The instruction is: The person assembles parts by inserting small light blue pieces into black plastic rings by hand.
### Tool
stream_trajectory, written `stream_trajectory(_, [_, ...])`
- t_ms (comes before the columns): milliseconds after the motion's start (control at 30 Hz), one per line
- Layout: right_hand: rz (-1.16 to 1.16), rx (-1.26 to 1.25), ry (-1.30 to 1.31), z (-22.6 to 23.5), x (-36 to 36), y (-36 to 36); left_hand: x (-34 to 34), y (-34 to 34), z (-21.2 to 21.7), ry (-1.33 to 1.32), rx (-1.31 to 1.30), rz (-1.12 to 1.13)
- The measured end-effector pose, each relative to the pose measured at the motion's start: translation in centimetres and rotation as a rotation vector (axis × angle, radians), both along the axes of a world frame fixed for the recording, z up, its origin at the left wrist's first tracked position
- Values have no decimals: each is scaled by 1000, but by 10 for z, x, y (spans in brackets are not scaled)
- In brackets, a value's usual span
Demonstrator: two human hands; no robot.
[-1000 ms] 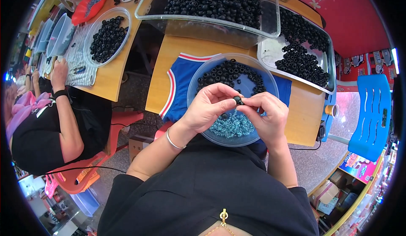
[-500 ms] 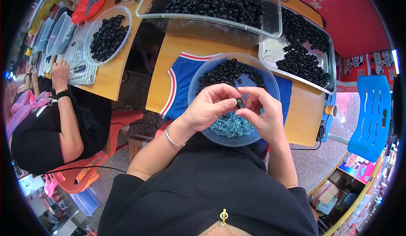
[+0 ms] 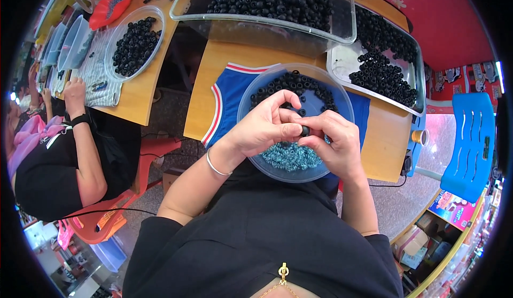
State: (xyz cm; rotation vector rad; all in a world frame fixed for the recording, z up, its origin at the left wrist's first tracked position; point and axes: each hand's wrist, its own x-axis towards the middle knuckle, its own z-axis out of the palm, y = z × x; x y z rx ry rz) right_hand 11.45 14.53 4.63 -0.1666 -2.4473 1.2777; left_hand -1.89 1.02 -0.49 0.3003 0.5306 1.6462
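Note:
Between my two hands sits a small round black plastic part [image 3: 305, 131] with a hollow look. My left hand [image 3: 270, 124] pinches it from the left with thumb and fingers. From the other side, the thumb and fingertips of my right hand [image 3: 336, 140] close on the same part. Both hands are above a round clear tub [image 3: 256, 165]. Inside it, loose black parts [image 3: 267, 88] lie toward the far side, and a heap of small teal, shiny ring-like pieces [image 3: 291, 158] lies at the near side. The fingers hide the tub's middle.
A large clear bin [image 3: 267, 17] heaped with black parts stands at the back. To its right is a tray [image 3: 342, 65] of more. Blue cloth [image 3: 230, 103] lies under the tub. A co-worker's arm [image 3: 88, 153] and round tub [image 3: 160, 41] are left; a blue chair [image 3: 467, 148] stands right.
My hands have drawn closer together around the black part. My left index finger has lifted and bent, and the right fingers have closed in more tightly.

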Motion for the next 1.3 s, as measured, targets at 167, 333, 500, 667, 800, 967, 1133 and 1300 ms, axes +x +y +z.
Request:
stream_trajectory(167, [-61,-10,42,-5,3,1,-8,9,8,148,-16,-45])
stream_trajectory(333, [-114,-192,9,-7,7,6,-10,19,26,277,-38,-28])
stream_trajectory(500, [-213,-429,-37,-18,6,13,-38,42,63,822,40,312])
stream_trajectory(667, [11,160,-219,-41,4,3,-74,55,90,1728,-30,856])
stream_trajectory(800, [15,362,-296,-48,1,-1,-54,39,81,1957,70,749])
stream_trajectory(967, [1,397,-362,-46,-2,-5,-9,7,34,2038,-97,185])
stream_trajectory(1133, [-58,408,-345,-42,0,0,11,-2,4,2185,-222,166])
stream_trajectory(1300, [-132,294,-272,-37,4,7,19,1,-9,2265,-207,179])
